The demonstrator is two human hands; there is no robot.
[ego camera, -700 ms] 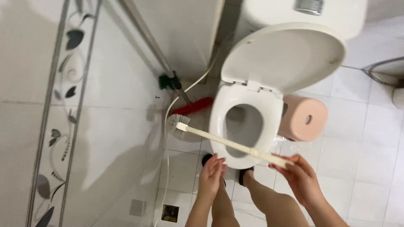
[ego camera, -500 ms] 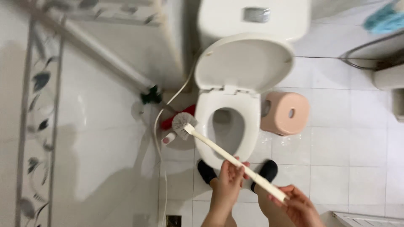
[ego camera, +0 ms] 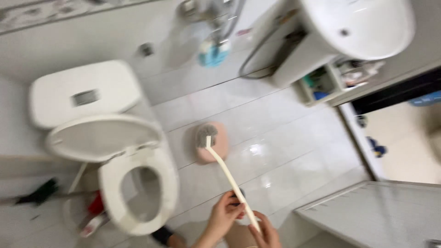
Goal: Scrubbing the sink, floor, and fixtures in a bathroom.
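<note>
- floor (ego camera: 285, 138) is glossy white tile with grey grout lines, some glare off it
- toilet (ego camera: 138, 193) stands on it at the left, lid up, seat down
- pink round holder (ego camera: 216, 149) sits on the tile just beside the toilet, brush head over it
- left of the toilet base there's a red and white bottle (ego camera: 94, 216) lying low, plus something dark green (ego camera: 41, 193), too blurry to say what
- white sink pedestal (ego camera: 298, 64) comes down to the floor up top, small open shelf unit (ego camera: 321, 85) right next to it
- a couple of small dark bits (ego camera: 376, 147) lie by the doorway on the right, can't tell what they are
</note>
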